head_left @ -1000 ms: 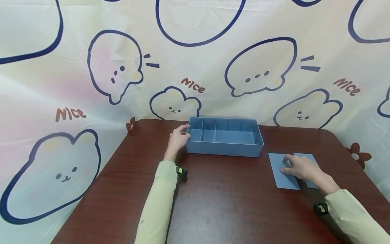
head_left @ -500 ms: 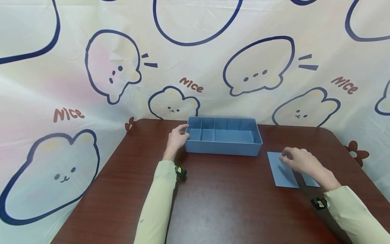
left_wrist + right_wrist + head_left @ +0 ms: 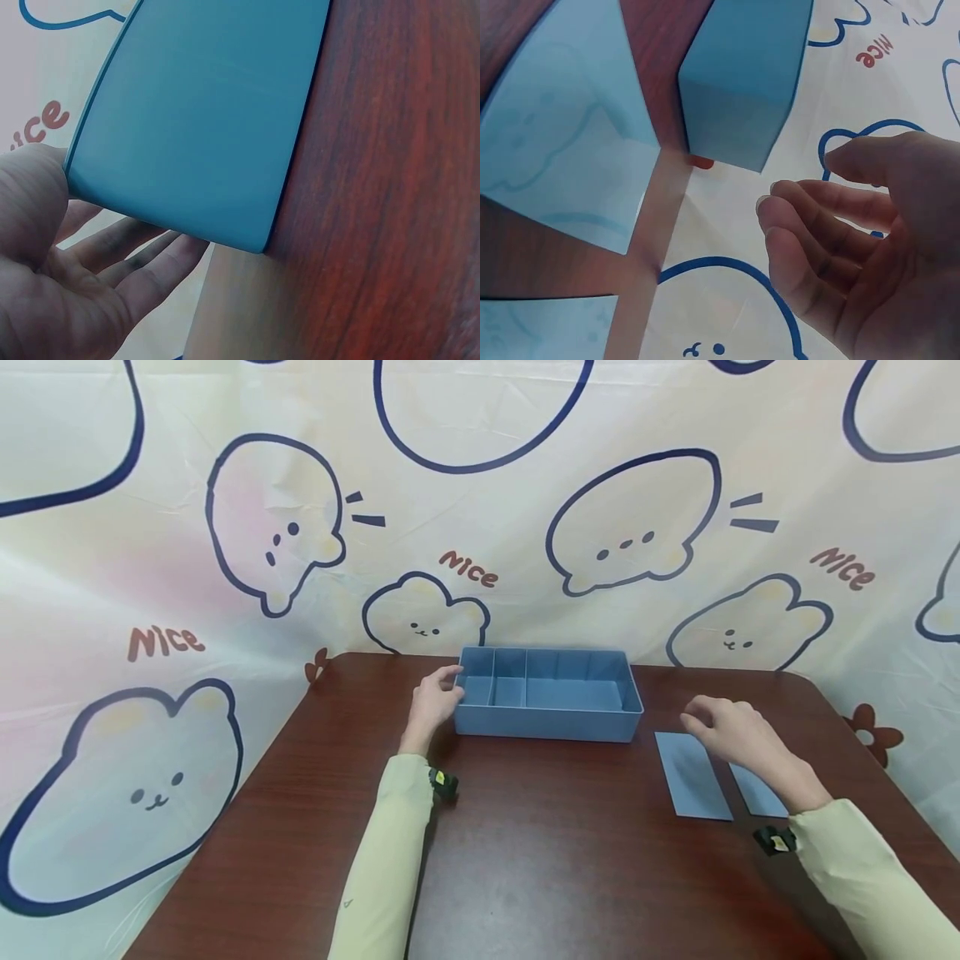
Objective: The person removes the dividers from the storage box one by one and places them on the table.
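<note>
near the far edge of the dark brown wood-grain table (image 3: 540, 860) sits a blue, long rectangular plastic box (image 3: 547, 724), upright, its top side facing up and its inside split by thin upright dividers into two narrow compartments at the left and one wide compartment at the right. at its left end is the person's left hand (image 3: 432, 702), fingers relaxed and slightly bent, thumb and fingertips touching the end of the box by the rim; in the left wrist view the thumb lies at the rim's corner and the other fingers reach past the end wall, apart from one another.

to the right of the box, two flat blue rectangular panels lie side by side: the left panel (image 3: 686, 777) and the right panel (image 3: 757, 793), with a strip of table between them. above them is the right hand (image 3: 738, 731), its fingers loosely curved, thumb apart from the fingertips, holding nothing; it covers part of the right panel in the head view.

both arms wear pale yellow-green sleeves (image 3: 382, 860), each with a small black device (image 3: 443, 783) at the wrist. behind the table hangs a pale cloth backdrop (image 3: 510, 518) with dark blue cartoon outlines and the word "nice" in brown-red.
</note>
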Demonstrator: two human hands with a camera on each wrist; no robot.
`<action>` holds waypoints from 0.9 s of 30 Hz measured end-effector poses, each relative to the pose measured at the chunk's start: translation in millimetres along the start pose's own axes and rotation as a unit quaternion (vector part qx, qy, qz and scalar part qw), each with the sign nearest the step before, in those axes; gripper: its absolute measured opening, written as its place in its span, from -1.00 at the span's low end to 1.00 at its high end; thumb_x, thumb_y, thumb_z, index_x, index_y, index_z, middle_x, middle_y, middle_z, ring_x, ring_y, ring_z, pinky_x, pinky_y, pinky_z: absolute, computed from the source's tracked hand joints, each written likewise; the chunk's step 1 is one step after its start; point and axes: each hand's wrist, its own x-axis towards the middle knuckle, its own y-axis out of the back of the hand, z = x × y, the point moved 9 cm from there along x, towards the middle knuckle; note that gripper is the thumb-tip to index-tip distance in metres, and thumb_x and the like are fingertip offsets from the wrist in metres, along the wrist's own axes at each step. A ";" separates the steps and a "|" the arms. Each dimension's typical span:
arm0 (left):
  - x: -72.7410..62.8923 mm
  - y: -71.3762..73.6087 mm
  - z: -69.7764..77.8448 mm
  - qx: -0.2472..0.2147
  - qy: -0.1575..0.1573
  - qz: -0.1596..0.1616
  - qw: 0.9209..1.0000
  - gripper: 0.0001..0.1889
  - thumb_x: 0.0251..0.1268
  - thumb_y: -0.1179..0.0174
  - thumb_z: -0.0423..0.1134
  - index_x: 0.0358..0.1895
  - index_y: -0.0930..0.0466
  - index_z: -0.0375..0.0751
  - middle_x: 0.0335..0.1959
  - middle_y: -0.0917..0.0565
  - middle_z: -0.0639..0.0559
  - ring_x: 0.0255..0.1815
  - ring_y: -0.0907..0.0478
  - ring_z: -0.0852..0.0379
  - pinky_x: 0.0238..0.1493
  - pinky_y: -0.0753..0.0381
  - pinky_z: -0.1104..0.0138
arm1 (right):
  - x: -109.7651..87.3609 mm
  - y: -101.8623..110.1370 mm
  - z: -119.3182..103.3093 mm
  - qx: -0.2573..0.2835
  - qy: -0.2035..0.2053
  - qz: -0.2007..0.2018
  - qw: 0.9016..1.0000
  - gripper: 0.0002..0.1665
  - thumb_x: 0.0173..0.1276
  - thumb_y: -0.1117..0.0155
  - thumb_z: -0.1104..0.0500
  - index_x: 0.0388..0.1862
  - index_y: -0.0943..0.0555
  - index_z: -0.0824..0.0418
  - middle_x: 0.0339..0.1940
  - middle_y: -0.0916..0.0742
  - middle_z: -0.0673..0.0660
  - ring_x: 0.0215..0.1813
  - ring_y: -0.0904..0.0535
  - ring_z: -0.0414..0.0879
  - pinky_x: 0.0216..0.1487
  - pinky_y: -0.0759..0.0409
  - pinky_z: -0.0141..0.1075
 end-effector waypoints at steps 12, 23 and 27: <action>0.7 1.3 -0.2 -0.002 0.001 0.001 1.000 -0.52 0.34 -0.07 -0.19 0.33 -0.44 0.19 0.32 -0.52 -0.14 0.24 -0.52 -0.15 0.04 -0.62 0.07 | 5.1 15.1 -20.2 0.019 0.020 0.046 0.999 -0.69 0.42 -0.14 0.15 0.00 -0.60 0.32 -0.18 -0.75 0.34 -0.42 -0.59 -0.06 -0.39 -0.65 -0.16; -0.8 1.1 0.5 -0.004 0.005 -0.003 1.000 -0.52 0.35 -0.07 -0.20 0.33 -0.44 0.18 0.32 -0.51 -0.15 0.26 -0.51 -0.16 0.07 -0.62 0.05 | 18.9 18.7 -44.5 0.047 0.028 0.091 0.994 -0.65 0.45 -0.09 0.08 0.08 -0.59 0.22 -0.13 -0.76 0.27 -0.33 -0.60 0.00 -0.40 -0.56 -0.22; -1.0 0.7 0.5 -0.003 0.006 -0.003 1.000 -0.52 0.35 -0.07 -0.20 0.33 -0.44 0.19 0.32 -0.52 -0.15 0.26 -0.51 -0.16 0.07 -0.61 0.05 | 24.3 16.9 -54.2 0.047 0.032 0.100 0.993 -0.65 0.46 -0.07 0.07 0.09 -0.58 0.21 -0.13 -0.75 0.25 -0.27 -0.61 0.04 -0.36 -0.58 -0.16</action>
